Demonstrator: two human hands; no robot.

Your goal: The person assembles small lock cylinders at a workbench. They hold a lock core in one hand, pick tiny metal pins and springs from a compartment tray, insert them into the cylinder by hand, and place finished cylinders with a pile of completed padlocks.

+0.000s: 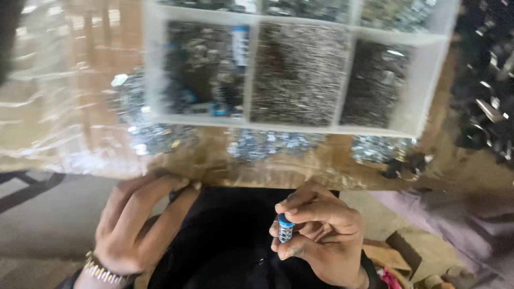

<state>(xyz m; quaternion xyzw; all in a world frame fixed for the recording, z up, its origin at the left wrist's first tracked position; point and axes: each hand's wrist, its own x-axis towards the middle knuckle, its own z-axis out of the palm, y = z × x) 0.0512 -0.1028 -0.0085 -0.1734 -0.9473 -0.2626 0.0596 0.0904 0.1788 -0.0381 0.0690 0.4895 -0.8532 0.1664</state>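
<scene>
My right hand [321,235] is closed around a small cylinder with a blue cap and a white patterned body [285,228], held upright over my dark-clothed lap. My left hand [140,222] lies flat with fingers together, fingertips touching the near edge of the plastic-covered table [69,123]; it holds nothing and wears a metal wrist band. Beyond both hands stands a white divided tray [342,128] whose compartments hold masses of small metal parts, one with blue-capped pieces [219,109].
Loose heaps of small shiny metal parts [267,143] lie on the table in front of the tray. A dark pile of metal pieces [490,96] sits at the right. Pale purple cloth [460,225] and wooden blocks [385,254] are at lower right.
</scene>
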